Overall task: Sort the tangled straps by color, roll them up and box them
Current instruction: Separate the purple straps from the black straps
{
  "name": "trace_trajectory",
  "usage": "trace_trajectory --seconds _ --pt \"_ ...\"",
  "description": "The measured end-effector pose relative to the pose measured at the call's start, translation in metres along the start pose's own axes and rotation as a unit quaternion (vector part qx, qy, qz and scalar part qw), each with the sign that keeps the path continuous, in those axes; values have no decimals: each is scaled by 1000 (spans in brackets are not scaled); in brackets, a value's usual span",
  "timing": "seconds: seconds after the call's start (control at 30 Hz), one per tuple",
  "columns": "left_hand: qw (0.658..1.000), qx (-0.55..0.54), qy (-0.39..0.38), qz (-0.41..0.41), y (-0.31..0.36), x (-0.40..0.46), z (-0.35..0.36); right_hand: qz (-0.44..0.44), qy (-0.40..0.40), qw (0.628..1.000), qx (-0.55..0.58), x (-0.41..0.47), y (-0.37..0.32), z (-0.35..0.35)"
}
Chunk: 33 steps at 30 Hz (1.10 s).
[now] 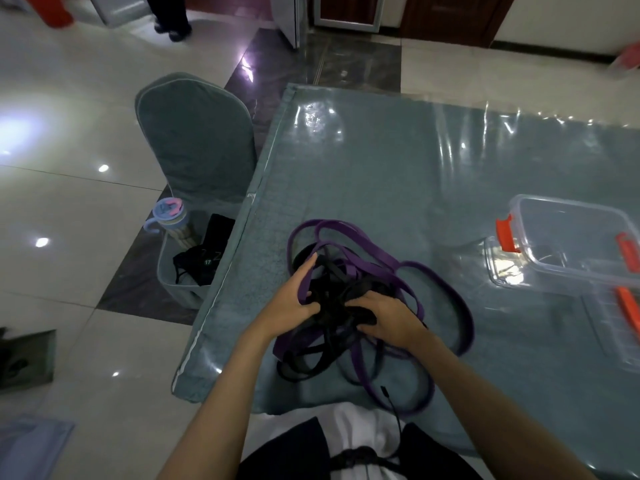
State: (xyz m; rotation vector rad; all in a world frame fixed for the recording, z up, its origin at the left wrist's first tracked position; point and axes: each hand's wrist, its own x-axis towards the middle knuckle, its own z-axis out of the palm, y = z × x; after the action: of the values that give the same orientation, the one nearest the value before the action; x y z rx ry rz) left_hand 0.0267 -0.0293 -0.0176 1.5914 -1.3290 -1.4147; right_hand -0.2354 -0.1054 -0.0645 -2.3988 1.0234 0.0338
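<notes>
The left hand (pixel 291 299) pinches a purple strap (pixel 349 247) and the right hand (pixel 388 318) grips black straps (pixel 332 299), all tangled together on the bench (pixel 363 174), well left of the clear box (pixel 571 240).

Both bare forearms reach forward and converge, wrists close together. The left hand (pixel 292 299) lies palm down, its fingers (pixel 306 266) stretched forward with the thumb tucked under. The right hand (pixel 384 315) has fingers curled inward, gripping.
</notes>
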Motion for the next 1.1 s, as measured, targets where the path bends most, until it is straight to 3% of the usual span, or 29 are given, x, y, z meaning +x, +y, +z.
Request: trace_trajectory --seconds 0.1,0.2,0.27,0.33,0.43,0.57,0.6,0.7,0.77,0.87,0.97,1.1 --pt "1000 20 -7 4 -4 -2 -4 72 54 981 170 14 -6 -15" --pt "1000 23 -12 9 -5 -3 -5 181 149 890 390 37 -25 -31" --pt "1000 10 -12 22 -2 -4 -3 215 183 841 461 57 -40 -36" --pt "999 11 -13 39 3 -4 2 211 188 843 458 73 -57 -36" --pt "998 32 -8 47 10 -2 14 155 130 897 393 81 -72 -24" --pt "993 108 -7 48 7 3 31 192 -9 823 534 66 -68 -21" --pt "986 154 -3 56 5 5 38 190 -18 836 515 62 -64 -23" --pt "970 230 38 67 -5 12 60 191 37 863 467 48 -46 -29" --pt "973 220 59 44 -12 15 64 205 147 866 433 33 -32 -30" --pt "980 173 92 35 -21 15 58 256 315 869 282 -2 -2 -23" --pt "973 192 109 65 -20 13 57 336 294 873 196 -36 24 -10" --pt "960 235 123 89 -14 16 62 360 223 847 322 -58 34 6"
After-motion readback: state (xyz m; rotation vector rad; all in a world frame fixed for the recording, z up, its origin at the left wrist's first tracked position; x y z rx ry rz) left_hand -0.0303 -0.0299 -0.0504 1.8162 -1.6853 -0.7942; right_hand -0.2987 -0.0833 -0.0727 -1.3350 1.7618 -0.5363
